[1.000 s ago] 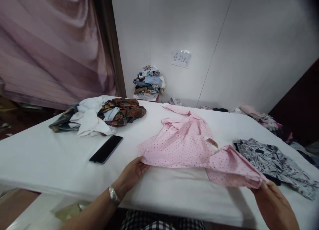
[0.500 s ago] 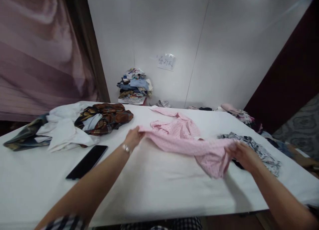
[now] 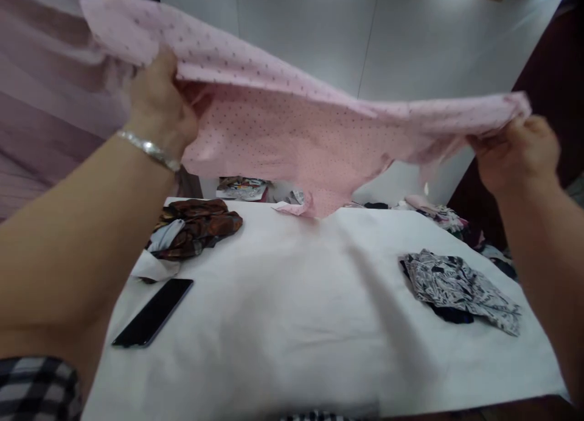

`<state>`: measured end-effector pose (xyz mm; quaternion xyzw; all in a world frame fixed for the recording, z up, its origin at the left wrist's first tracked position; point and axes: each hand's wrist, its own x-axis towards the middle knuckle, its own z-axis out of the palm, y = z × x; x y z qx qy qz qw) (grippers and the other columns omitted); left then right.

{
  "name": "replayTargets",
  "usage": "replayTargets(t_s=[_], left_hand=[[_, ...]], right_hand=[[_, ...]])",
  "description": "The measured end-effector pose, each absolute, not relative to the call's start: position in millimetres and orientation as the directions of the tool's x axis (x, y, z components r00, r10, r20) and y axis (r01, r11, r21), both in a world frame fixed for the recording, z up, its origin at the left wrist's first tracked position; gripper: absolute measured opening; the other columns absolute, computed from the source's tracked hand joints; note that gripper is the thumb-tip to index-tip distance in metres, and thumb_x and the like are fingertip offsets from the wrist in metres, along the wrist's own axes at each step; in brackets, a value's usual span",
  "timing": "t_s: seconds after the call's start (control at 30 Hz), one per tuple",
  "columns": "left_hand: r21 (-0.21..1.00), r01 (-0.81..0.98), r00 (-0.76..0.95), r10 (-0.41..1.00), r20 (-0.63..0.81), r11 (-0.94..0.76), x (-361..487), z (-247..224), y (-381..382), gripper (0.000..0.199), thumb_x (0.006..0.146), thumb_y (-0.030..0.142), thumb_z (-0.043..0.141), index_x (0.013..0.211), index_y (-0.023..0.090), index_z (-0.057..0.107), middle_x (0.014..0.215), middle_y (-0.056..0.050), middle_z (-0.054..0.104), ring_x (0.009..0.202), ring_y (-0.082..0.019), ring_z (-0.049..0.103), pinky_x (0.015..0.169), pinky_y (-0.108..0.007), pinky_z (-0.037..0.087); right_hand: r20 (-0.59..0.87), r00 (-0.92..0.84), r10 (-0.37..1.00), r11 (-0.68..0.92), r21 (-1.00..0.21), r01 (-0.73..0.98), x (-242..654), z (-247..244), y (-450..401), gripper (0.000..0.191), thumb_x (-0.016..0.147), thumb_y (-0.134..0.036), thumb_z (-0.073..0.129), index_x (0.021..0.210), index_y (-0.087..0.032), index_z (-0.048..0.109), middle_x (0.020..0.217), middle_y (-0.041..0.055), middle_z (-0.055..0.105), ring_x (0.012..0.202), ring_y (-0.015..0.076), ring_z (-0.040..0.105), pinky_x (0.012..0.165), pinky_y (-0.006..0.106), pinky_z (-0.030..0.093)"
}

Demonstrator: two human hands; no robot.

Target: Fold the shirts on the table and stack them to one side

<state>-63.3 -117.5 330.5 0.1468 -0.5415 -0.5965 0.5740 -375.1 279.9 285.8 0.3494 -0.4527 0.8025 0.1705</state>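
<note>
A pink garment with small dark dots is stretched in the air across the upper part of the view. My left hand, with a silver bracelet at the wrist, is closed on its left part, and some fabric extends beyond the hand. My right hand grips the garment's right end. The middle of the cloth hangs down, its lowest part near the far edge of the white-covered table.
A black phone lies on the table at the left, near a heap of brown and white clothes. At the right lies a black-and-white patterned garment. More clothes sit beyond the far right edge.
Both hands have risen and spread wider apart, lifting the pink garment off the table into the air. It now hides much of the wall and the far clothes stack.
</note>
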Motion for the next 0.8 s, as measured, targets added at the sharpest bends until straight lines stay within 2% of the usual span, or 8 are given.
replayTargets(t_s=[0.07,0.13,0.2,0.27,0.4,0.5,0.67,0.8], left_hand=[[0.740,0.657,-0.379,-0.785,0.490,0.145,-48,285,-109,0.020,0.093,0.021,0.049,0.112,0.016,0.055,0.113,0.005,0.068,0.101,-0.010,0.064,0.087,-0.030,0.053],[0.757,0.653,-0.431,-0.817,0.382,0.009,-33,226,-98,0.021,0.091,0.013,0.049,0.110,0.015,0.056,0.106,0.001,0.070,0.100,-0.013,0.066,0.088,-0.035,0.055],[0.803,0.588,-0.406,-0.895,0.186,-0.100,-17,158,-87,0.019,0.090,0.010,0.048,0.106,0.012,0.059,0.100,-0.003,0.071,0.093,-0.016,0.068,0.082,-0.035,0.058],[0.848,0.410,-0.516,-0.852,-0.088,-0.336,2,89,-75,0.020,0.092,0.014,0.045,0.105,0.011,0.061,0.097,-0.009,0.071,0.085,-0.018,0.069,0.073,-0.032,0.060],[0.745,0.180,-0.433,-0.732,-0.526,-0.642,35,-14,-53,0.016,0.090,0.010,0.046,0.099,0.011,0.059,0.081,-0.010,0.069,0.067,-0.017,0.069,0.061,-0.029,0.060],[0.712,0.170,-0.398,-0.708,-0.583,-0.682,46,-35,-40,0.016,0.090,0.009,0.045,0.097,0.012,0.059,0.081,-0.010,0.068,0.066,-0.017,0.069,0.060,-0.029,0.060],[0.717,0.203,-0.377,-0.729,-0.571,-0.667,54,-20,-24,0.015,0.089,0.011,0.047,0.095,0.014,0.060,0.082,-0.007,0.069,0.065,-0.016,0.068,0.059,-0.029,0.061],[0.741,0.187,-0.330,-0.752,-0.570,-0.644,69,-30,-15,0.019,0.088,0.009,0.045,0.096,0.016,0.061,0.079,-0.004,0.071,0.063,-0.015,0.069,0.059,-0.028,0.062]], right_hand=[[0.668,-0.735,-0.115,-0.510,-0.675,-0.534,-368,240,282,0.024,0.076,-0.020,0.043,0.073,-0.002,0.059,0.111,0.0160,0.066,0.107,0.0220,0.058,0.067,0.036,0.040],[0.609,-0.770,-0.192,-0.488,-0.740,-0.464,-362,185,284,0.012,0.077,-0.017,0.057,0.079,-0.006,0.061,0.099,0.0118,0.071,0.104,0.0190,0.062,0.077,0.035,0.041],[0.500,-0.810,-0.307,-0.428,-0.833,-0.351,-353,124,291,0.015,0.074,-0.023,0.070,0.080,-0.012,0.065,0.093,0.0073,0.072,0.099,0.0175,0.065,0.089,0.034,0.044],[0.334,-0.871,-0.362,-0.317,-0.922,-0.222,-342,64,302,0.024,0.064,-0.033,0.080,0.075,-0.017,0.066,0.084,0.0033,0.071,0.094,0.0176,0.066,0.094,0.030,0.048],[-0.015,-0.886,-0.463,-0.093,-0.994,0.065,-319,-28,331,0.036,0.058,-0.040,0.083,0.083,-0.018,0.070,0.097,0.0069,0.071,0.098,0.0223,0.065,0.090,0.033,0.052],[-0.118,-0.860,-0.496,-0.056,-0.984,0.167,-308,-57,352,0.039,0.057,-0.039,0.084,0.087,-0.017,0.071,0.101,0.0078,0.071,0.097,0.0228,0.064,0.087,0.036,0.053],[-0.132,-0.867,-0.480,-0.111,-0.971,0.210,-298,-64,380,0.028,0.060,-0.037,0.082,0.078,-0.020,0.070,0.090,0.0028,0.070,0.087,0.0189,0.064,0.081,0.032,0.055],[-0.291,-0.801,-0.524,0.047,-0.948,0.313,-294,-66,393,0.027,0.063,-0.039,0.080,0.076,-0.018,0.068,0.076,0.0033,0.067,0.072,0.0177,0.064,0.069,0.032,0.056]])
